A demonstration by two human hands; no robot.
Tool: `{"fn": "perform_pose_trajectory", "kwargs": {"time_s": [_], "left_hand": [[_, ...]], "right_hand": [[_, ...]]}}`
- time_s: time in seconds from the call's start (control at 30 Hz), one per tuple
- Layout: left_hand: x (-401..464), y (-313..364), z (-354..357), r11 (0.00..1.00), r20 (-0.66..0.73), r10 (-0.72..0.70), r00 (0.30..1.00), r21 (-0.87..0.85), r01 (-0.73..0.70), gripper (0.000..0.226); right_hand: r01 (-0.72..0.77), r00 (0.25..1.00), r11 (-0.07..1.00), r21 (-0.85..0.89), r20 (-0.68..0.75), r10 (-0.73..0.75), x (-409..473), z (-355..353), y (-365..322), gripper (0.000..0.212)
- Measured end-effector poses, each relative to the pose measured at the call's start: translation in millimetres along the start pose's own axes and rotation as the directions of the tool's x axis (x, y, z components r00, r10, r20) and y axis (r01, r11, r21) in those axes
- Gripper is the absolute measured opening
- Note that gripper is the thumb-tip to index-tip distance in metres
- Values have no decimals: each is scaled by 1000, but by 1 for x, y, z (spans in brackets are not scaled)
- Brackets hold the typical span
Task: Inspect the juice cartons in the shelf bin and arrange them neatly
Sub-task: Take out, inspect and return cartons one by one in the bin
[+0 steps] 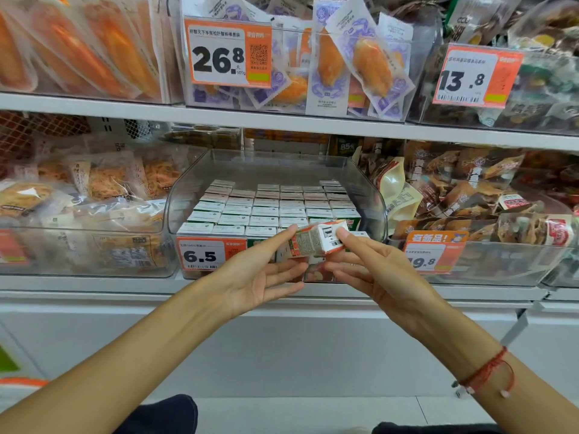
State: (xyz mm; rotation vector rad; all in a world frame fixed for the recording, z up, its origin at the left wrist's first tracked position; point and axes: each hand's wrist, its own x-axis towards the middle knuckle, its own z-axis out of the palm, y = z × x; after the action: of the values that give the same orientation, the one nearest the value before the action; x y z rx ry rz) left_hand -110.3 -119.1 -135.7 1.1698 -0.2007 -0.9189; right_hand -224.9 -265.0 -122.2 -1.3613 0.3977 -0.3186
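shelf: white, two tiers in view, packed with bagged snacks in clear bins
bin: clear plastic, centre of lower tier, between snack bins left and right
cartons: upright in the bin, white tops showing, tidy rows; back row has gaps
6.5 tag: orange price tag on bin front, left side
left hand: palm up, fingers nearly straight, fingertips touch the carton's left end
right hand: fingers extended, fingertips on the carton's barcode end; red string on the wrist
carton: one, tilted on its side, held between both hands just in front of the bin's front edge, barcode end facing right
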Motion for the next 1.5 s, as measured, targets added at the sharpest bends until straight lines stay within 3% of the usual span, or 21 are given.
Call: {"fn": "perform_pose_trajectory", "kwargs": {"time_s": [0.17,0.27,0.33,0.43,0.53,0.6,0.7,0.83,0.9,0.93,0.97,1.0,1.03,1.1,1.17,1.23,1.33,1.43,1.5], "left_hand": [[0,-2,1,999,28,28,999,17,-28,48],[0,-2,3,971,64,220,973,77,-224,47],[-3,-2,7,892,95,391,916,206,-402,44],[-7,-2,15,773,123,538,834,322,-546,47],[-5,-7,15,770,76,549,832,341,-539,36],[-4,-9,15,835,26,475,880,302,-459,25],[-5,-6,18,941,8,300,954,159,-298,34],[-8,2,16,975,93,222,971,-34,-220,64],[-9,2,15,974,119,226,967,-45,-222,60],[-9,2,14,973,117,230,966,-47,-226,55],[-9,1,13,970,108,242,964,-43,-239,50],[-8,0,13,965,98,263,960,-26,-262,47],[-7,-1,12,956,90,292,952,4,-293,45],[-7,-2,12,927,85,359,929,81,-366,43],[-8,-3,13,883,90,434,896,153,-443,48],[-9,-5,15,830,107,508,855,203,-519,55],[-10,-4,20,732,145,603,784,289,-617,51],[-7,0,23,665,134,646,751,385,-640,43],[0,3,27,651,89,673,734,400,-646,40]], "right_hand": [[-23,1000,1000,17,13,22,1,-2,0,43],[-29,997,997,69,71,24,0,-1,0,50],[-14,996,994,105,89,4,-2,1,0,51],[83,996,995,53,30,-85,-5,5,0,54],[237,962,963,-127,-108,-251,-5,5,-1,51],[408,870,845,-345,-131,-474,-4,3,0,45],[597,654,469,-651,56,-755,-2,-2,2,42],[617,446,-1,-787,350,-824,3,-7,4,46],[608,407,-119,-785,437,-802,4,-4,5,47],[610,419,-126,-782,453,-787,5,-2,6,48],[622,460,-76,-780,443,-770,6,-1,7,50],[645,542,58,-762,403,-738,6,-1,9,54],[647,661,279,-710,339,-669,6,-1,9,60],[464,885,735,-494,218,-412,5,0,8,71],[271,959,918,-288,159,-233,8,-4,8,70],[258,962,951,-170,140,-235,13,-8,7,56],[337,940,927,-163,118,-320,16,-11,3,48],[403,915,881,-250,92,-393,20,-18,-1,54],[461,881,789,-407,107,-460,25,-25,-3,50]]}}
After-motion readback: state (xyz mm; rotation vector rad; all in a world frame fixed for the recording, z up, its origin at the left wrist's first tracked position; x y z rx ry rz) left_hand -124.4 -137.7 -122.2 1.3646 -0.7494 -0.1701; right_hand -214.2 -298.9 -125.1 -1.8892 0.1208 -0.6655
